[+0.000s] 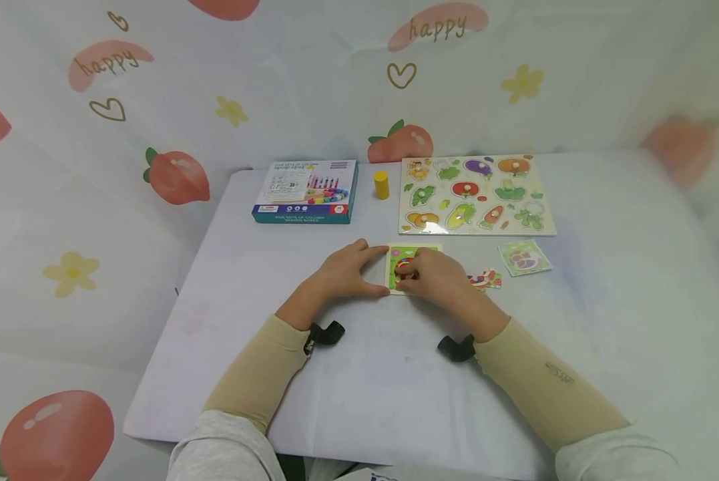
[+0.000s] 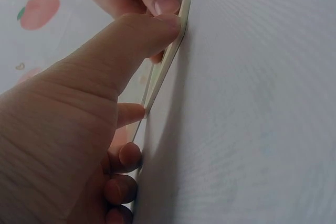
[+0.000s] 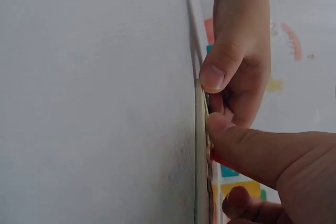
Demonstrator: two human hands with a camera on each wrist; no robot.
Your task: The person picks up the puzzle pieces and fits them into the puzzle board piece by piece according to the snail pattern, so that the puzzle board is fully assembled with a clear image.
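A small, square jigsaw puzzle board (image 1: 389, 268) with a pale border and a green picture lies flat on the table in the head view. My left hand (image 1: 348, 270) holds it at its left side, index finger at the far corner and thumb at the near one. Bent over the picture is my right hand (image 1: 440, 277), its thumb and index finger pinching a puzzle piece against the red and green area. That hand hides most of the right half of the board. Loose puzzle pieces (image 1: 490, 278) with red and white parts lie just beyond the right hand.
A picture card (image 1: 524, 258) lies to the right. Behind it is a vegetable peg board (image 1: 476, 225). A yellow cylinder (image 1: 382, 186) stands between that board and a teal-edged toy box (image 1: 305, 192). The white table (image 1: 215, 321) meets a fruit-print cloth (image 1: 311, 87) at the back.
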